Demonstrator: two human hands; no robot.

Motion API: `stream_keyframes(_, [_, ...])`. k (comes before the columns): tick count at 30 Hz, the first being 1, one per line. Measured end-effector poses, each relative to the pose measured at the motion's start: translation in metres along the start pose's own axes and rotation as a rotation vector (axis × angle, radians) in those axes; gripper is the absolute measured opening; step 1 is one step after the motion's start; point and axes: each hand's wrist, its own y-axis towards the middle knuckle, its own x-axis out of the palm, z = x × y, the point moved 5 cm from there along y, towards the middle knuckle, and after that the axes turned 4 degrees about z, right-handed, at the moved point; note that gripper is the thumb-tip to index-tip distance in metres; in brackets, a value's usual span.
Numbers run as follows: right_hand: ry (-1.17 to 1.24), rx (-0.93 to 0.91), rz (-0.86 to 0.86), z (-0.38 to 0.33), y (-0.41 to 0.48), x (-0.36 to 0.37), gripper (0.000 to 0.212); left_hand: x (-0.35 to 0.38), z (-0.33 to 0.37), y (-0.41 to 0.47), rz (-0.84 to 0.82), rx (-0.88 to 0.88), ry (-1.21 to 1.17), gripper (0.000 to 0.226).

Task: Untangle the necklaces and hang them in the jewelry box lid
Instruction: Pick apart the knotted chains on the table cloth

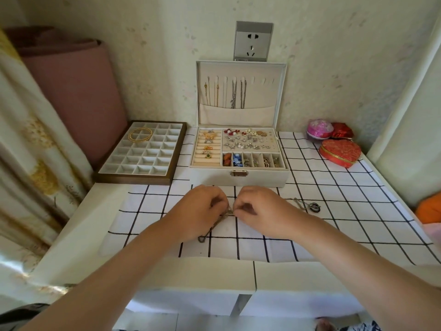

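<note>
Left hand (202,209) and right hand (260,209) both pinch the tangled chain (214,225) above the checked cloth (334,211). Knot detail apparently hidden by fingers. Jewelry box lid (241,91) upright, several necklaces hung.

Single head-worn wide-angle view, facing forward and down, close above the table (78,225), wall (167,44) behind

no readable text, labels or numbers anywhere
</note>
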Motion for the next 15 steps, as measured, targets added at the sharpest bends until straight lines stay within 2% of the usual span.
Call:
stream_keyframes(4, [0.62, 0.28, 0.041, 0.003, 0.004, -0.008, 0.021, -0.004, 0.001, -0.001, 0.037, -0.211, -0.488, 0.017])
stream_keyframes(6, [0.805, 0.361, 0.024, 0.001, 0.003, -0.011, 0.021, -0.006, 0.003, -0.001, 0.05, -0.247, -0.635, 0.017])
stream_keyframes(8, [0.806, 0.412, 0.028, 0.003, 0.003, -0.014, 0.019, -0.006, 0.006, -0.003, 0.028, -0.286, -0.745, 0.017])
stream_keyframes(10, [0.706, 0.38, 0.043, 0.005, 0.004, -0.017, 0.019, -0.006, 0.01, -0.005, -0.003, -0.31, -0.774, 0.016])
stream_keyframes(15, [0.595, 0.32, 0.058, 0.007, 0.005, -0.027, 0.02, -0.005, 0.009, 0.0, 0.021, -0.262, -0.585, 0.017])
